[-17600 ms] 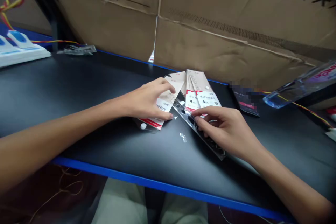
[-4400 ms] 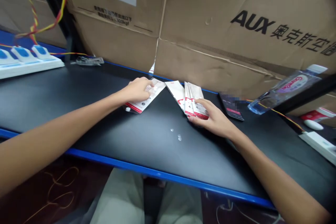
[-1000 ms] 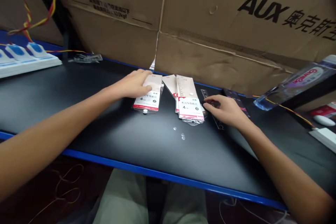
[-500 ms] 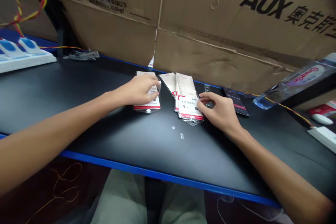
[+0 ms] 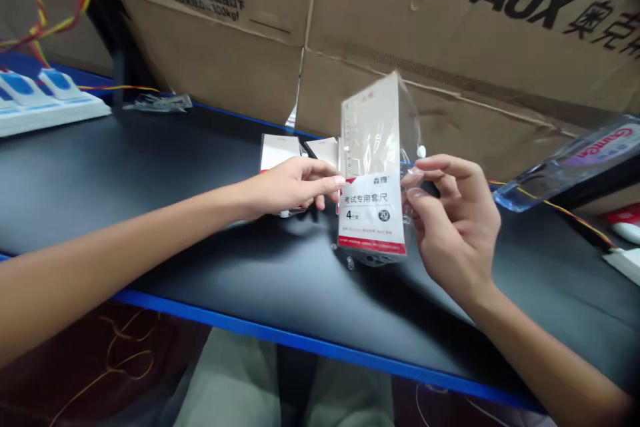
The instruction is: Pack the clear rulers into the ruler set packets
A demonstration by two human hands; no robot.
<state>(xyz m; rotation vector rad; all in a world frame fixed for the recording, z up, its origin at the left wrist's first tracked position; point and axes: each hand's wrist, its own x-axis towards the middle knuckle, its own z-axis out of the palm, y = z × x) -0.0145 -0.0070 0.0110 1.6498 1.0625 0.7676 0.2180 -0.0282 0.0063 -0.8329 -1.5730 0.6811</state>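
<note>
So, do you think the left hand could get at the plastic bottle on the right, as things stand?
Probably not easily: the raised ruler-set packet and the right hand stand between the left hand and the plastic bottle.

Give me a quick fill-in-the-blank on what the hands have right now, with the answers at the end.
The right hand holds up a clear ruler-set packet whose red stripe runs along its ____ edge.
The left hand is beside other packets lying on the ____ tabletop.
The carton behind them is printed with the brand name ____.

bottom; black; AUX
</note>
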